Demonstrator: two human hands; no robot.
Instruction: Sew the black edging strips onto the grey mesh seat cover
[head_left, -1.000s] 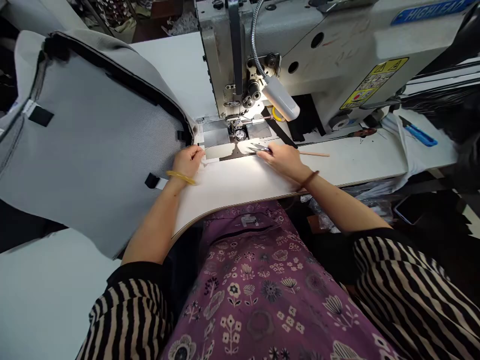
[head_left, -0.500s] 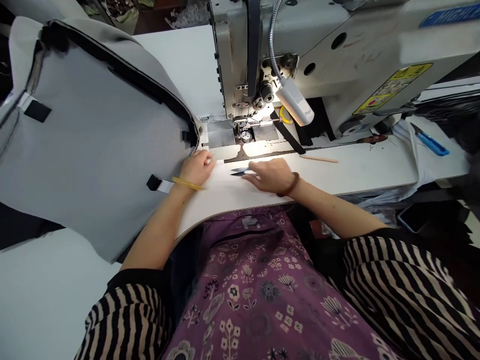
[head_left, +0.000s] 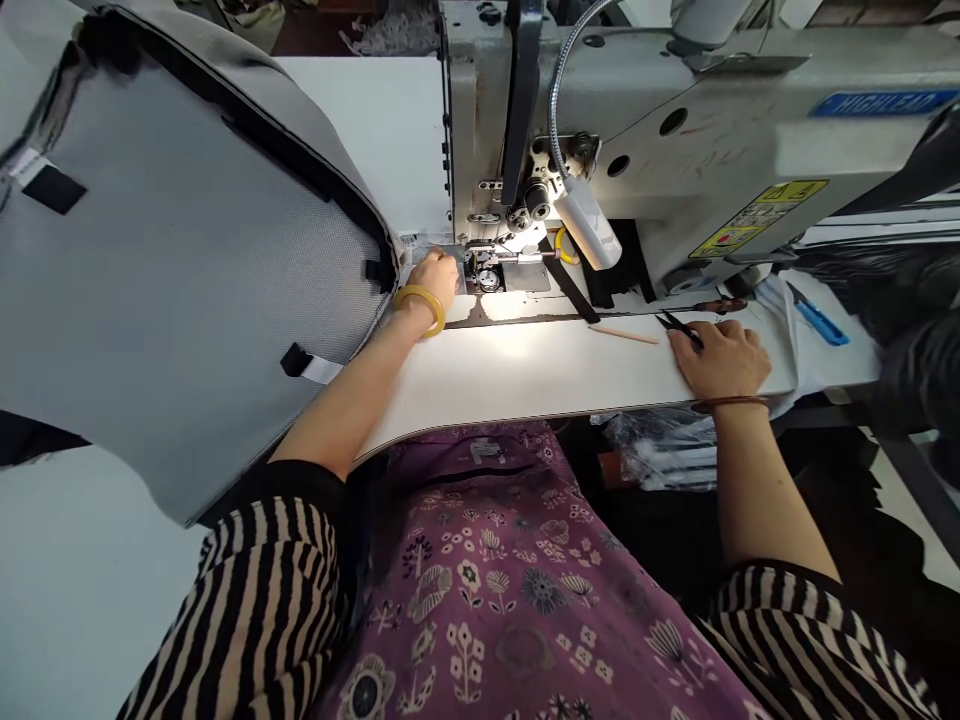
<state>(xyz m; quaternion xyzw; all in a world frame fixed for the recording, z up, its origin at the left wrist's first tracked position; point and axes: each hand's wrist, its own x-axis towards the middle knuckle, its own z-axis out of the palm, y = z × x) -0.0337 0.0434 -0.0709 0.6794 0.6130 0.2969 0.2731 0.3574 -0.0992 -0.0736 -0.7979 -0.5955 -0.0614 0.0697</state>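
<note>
Left grip (head_left: 435, 278) curls at needle plate (head_left: 525, 276); right grip (head_left: 721, 360) flat, touching snips (head_left: 679, 327).

The person wears striped sleeves (head_left: 255, 600), purple floral apron (head_left: 510, 600), yellow bangle (head_left: 421, 300), brown wristband (head_left: 731, 403).

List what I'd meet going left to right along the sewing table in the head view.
grey fabric panel → left hand → needle plate → wooden stick → right hand → blue-handled tool

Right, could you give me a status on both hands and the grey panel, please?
Left hand at presser foot, grip unclear. Right hand on table, fingertips on black tool. Grey panel beside left hand; wooden stick lies apart.
</note>
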